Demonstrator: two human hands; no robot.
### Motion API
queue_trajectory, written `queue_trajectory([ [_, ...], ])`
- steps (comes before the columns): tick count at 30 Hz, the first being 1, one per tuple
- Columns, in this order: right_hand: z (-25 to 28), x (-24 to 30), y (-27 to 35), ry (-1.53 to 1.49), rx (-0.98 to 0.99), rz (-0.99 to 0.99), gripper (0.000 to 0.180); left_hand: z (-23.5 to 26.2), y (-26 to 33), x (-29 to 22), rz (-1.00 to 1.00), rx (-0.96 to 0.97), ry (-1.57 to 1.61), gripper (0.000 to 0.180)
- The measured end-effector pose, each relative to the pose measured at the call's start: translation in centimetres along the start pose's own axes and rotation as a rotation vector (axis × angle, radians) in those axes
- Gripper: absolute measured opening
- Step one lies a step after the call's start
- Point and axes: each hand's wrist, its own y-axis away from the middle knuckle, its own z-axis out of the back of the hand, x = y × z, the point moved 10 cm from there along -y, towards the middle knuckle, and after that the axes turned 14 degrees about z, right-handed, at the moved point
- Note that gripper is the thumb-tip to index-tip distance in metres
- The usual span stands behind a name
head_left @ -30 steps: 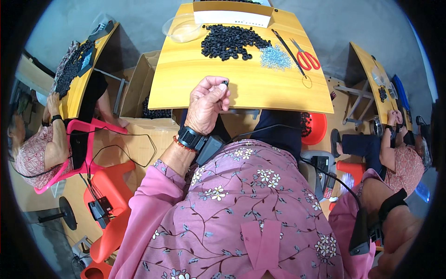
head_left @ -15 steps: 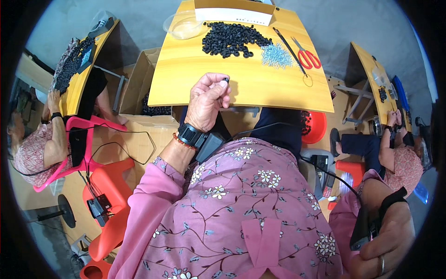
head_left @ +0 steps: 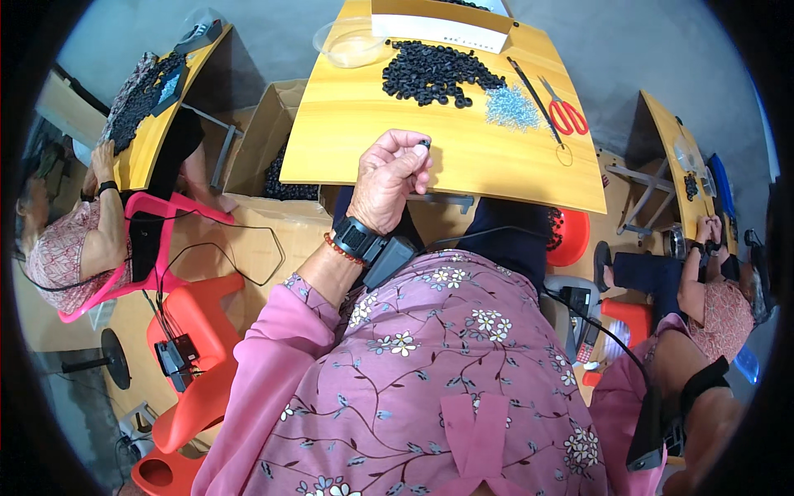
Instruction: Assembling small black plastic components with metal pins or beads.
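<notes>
My left hand (head_left: pixel 389 178) is raised over the near edge of the yellow wooden table (head_left: pixel 347 145). Its thumb and fingertips pinch a small black ring (head_left: pixel 424 145). A black band and a red bead bracelet sit on that wrist. A heap of the same black rings (head_left: pixel 434 74) lies further back on the table, with a small pile of pale blue clear pieces (head_left: pixel 511 107) to its right. My right hand (head_left: pixel 718 438) hangs low at the lower right beside my pink floral shirt, with a black strap on the forearm. Its fingers are lost in the dark rim.
Red scissors (head_left: pixel 566 116) and a thin black rod (head_left: pixel 533 87) lie right of the piles. A clear bowl (head_left: pixel 351 45) and a white-edged box (head_left: pixel 438 25) stand at the back. A cardboard box of black pieces (head_left: pixel 273 165) sits under the table's left side. Other people work at tables left and right.
My left hand has stayed at the table edge with the ring pinched. My right hand has dropped lower toward the rim, so its fingers no longer show.
</notes>
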Motion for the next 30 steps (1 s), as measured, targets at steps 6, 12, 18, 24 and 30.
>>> queue_trajectory([
  [6, 0.4, -3.3, 3.2, 0.068, 0.247, -0.204, 0.061, 2.2, -0.5, 0.6, 0.003, 0.013, 0.065, 0.013],
  [12, 0.9, -2.4, 3.0, 0.059, 0.362, -0.176, 0.057, 2.0, -0.4, 0.7, 0.009, 0.013, 0.072, 0.013],
  [18, -0.8, -3.2, 3.5, 0.031, 0.233, -0.154, 0.056, 2.2, -0.3, 0.8, 0.007, 0.012, 0.070, 0.013],
  [24, -4.9, -6.1, 2.5, 0.110, 0.339, -0.308, 0.057, 2.2, -0.1, 0.4, 0.002, -0.014, 0.066, 0.013],
  [30, 1.4, 0.2, 1.0, 0.201, 0.344, -0.145, 0.057, 2.5, -0.4, 0.7, 0.006, 0.018, 0.092, 0.013],
])
